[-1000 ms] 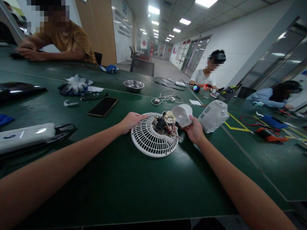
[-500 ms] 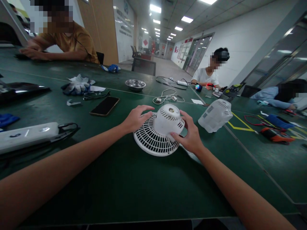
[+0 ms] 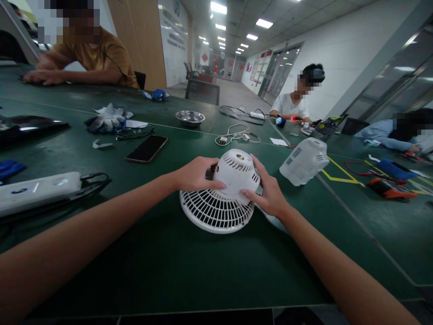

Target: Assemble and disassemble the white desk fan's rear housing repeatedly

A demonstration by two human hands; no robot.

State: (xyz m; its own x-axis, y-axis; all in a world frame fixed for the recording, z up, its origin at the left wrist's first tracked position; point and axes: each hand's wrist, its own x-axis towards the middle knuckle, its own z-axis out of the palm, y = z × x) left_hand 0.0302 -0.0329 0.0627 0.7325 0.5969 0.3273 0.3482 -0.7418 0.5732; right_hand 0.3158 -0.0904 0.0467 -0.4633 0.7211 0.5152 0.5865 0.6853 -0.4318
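Note:
In the head view a white motor housing (image 3: pixel 236 176) with vent slots sits above a round white fan grille (image 3: pixel 216 211) on the green table. My left hand (image 3: pixel 199 174) grips the housing from the left, thumb across its front and fingers behind. From the right, my right hand (image 3: pixel 267 189) holds the same housing, with the thumb on its lower front and fingers along its far side. Whether the housing is joined to the grille cannot be seen. Something pale lies partly hidden under my right wrist.
A translucent white plastic housing (image 3: pixel 304 161) stands to the right. A phone (image 3: pixel 147 149), gloves (image 3: pixel 107 119), a metal bowl (image 3: pixel 190 118) and a white cable (image 3: pixel 238 134) lie around. A white power-strip-like device (image 3: pixel 40 192) is at left. Three people sit farther off.
My left hand has moved right and closed on the motor housing, after hovering beside it. The grille has shifted left and toward me. My right hand stays on the housing.

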